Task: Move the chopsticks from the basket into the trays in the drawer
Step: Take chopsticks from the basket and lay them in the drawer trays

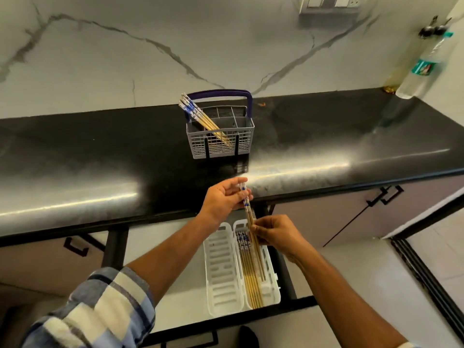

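Both hands pinch a few chopsticks (pixel 248 214) over the right tray (pixel 270 262), left hand (pixel 222 199) near the patterned tops, right hand (pixel 276 233) mid-shaft; they look light, stiff and slippery, best held near both ends, while more wait in the basket (pixel 221 144).

Switch plate (pixel 329 1) cut off by the top edge; its markings are illegible. Bottle (pixel 424 64) label too blurred to read. Checked sleeve (pixel 95 312) cropped at the bottom edge. Lower ends of the basket's chopsticks (pixel 200 116) hidden behind the basket (pixel 221 144) mesh; their count cannot be told.
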A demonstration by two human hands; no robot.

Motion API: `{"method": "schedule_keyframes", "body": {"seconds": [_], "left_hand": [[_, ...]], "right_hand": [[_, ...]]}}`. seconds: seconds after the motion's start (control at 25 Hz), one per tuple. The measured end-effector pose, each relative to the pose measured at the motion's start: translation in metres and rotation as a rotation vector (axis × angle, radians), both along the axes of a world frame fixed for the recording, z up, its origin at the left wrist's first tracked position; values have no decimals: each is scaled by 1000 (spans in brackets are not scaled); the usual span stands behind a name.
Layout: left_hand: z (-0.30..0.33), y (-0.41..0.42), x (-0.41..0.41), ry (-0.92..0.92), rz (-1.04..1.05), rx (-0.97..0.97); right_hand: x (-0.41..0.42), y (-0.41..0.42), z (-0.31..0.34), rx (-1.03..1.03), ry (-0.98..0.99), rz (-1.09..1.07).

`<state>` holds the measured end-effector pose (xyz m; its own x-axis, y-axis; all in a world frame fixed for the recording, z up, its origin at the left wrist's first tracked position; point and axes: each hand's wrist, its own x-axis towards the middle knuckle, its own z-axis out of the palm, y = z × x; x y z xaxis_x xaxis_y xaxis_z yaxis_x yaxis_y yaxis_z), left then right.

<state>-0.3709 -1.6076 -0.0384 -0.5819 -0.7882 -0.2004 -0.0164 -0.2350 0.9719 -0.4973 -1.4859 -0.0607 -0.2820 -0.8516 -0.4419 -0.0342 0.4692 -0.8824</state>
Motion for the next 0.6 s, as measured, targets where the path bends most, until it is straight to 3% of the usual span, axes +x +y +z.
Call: {"method": "schedule_keyframes", "body": {"seconds": [0.2,0.32,0.48,0.6], "left_hand": [[-37,1,-9,-91,34,15],[-46,-12,3,-168,66,-16],[-44,-32,30,-105,206,39],[-40,-45,47,11,301,158]], "right_hand": [[-16,-3,-60,108,39,-15],[-12,3,-91,226,168,-17],[4,1,-124,414,510,-4],[17,-10,-123,507,616,-15]]}}
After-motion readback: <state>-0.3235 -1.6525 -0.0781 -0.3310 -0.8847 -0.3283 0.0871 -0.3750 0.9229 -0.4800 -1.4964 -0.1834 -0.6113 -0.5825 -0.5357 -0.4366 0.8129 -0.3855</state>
